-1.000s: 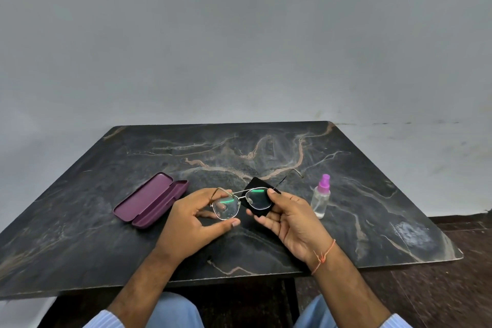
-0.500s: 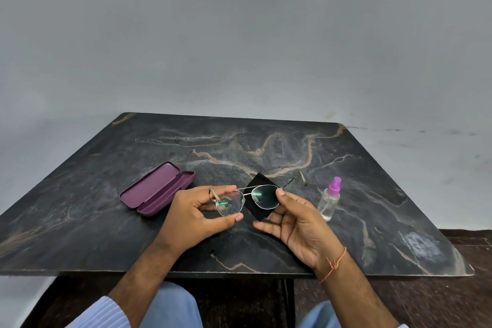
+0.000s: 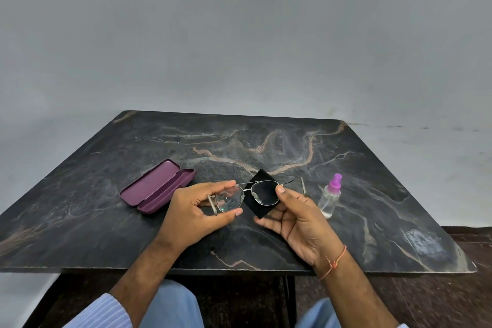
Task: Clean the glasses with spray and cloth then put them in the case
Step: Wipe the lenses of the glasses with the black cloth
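Lit softly and evenly from above, with no hard shadows anywhere. Dim overall, muted and slightly cool. Faint, diffuse shading cast under the left hand (image 3: 191, 210) and right hand (image 3: 298, 218) onto the dark marble table (image 3: 346, 234). A pale patch of glare caught on the tabletop near its right corner. Small glints picked up on the left lens of the glasses (image 3: 247, 194), the right lens darkened by the black cloth (image 3: 259, 210) behind it. Wide-angle distortion evident: table edges splayed outward, far wall (image 3: 239, 34) bowed and gently vignetted toward the corners. Reasonably sharp at centre, softened with a smeared, compressed look toward the near edge and on the wall.
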